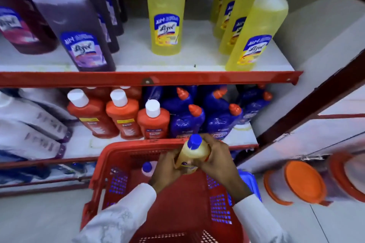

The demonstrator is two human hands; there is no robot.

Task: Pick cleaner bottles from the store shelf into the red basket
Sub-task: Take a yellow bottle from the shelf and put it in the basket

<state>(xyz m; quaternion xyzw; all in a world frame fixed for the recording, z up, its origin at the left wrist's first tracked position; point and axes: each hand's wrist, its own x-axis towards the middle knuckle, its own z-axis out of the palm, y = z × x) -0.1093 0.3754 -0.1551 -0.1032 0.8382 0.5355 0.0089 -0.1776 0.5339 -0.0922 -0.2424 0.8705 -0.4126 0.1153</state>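
Note:
A yellow cleaner bottle (194,152) with a blue cap is held upright over the far end of the red basket (110,165). My left hand (165,169) grips its lower left side and my right hand (216,156) wraps its right side. Inside the basket, a pale pink bottle with a blue cap (147,168) lies near the far wall, partly hidden by my left hand. More yellow bottles (166,12) and purple bottles (73,21) stand on the upper shelf (197,78).
The lower shelf holds red bottles with white caps (122,112) and blue bottles with red nozzles (187,118). White packs (29,124) lie at left. Orange-lidded containers (304,181) stand on the floor at right. A dark red shelf post (316,100) rises diagonally at right.

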